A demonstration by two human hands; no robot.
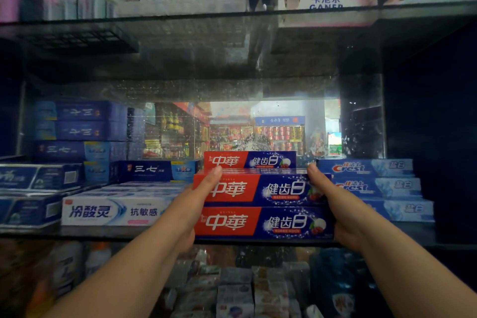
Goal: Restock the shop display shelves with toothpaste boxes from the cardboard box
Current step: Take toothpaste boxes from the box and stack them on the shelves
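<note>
A stack of red-and-blue toothpaste boxes (263, 204) sits at the front of the middle glass shelf (98, 232), two high, with a third box (249, 160) standing behind. My left hand (198, 201) clasps the stack's left end, thumb on top. My right hand (333, 204) clasps its right end, thumb up on the top edge. The cardboard box is not in view.
A white toothpaste box (113, 212) lies left of the stack, with dark blue boxes (154, 170) behind it and stacked at far left. Pale blue Crest boxes (379, 186) are piled on the right. White toothbrush display cartons (325, 0) fill the shelf above; packets lie below.
</note>
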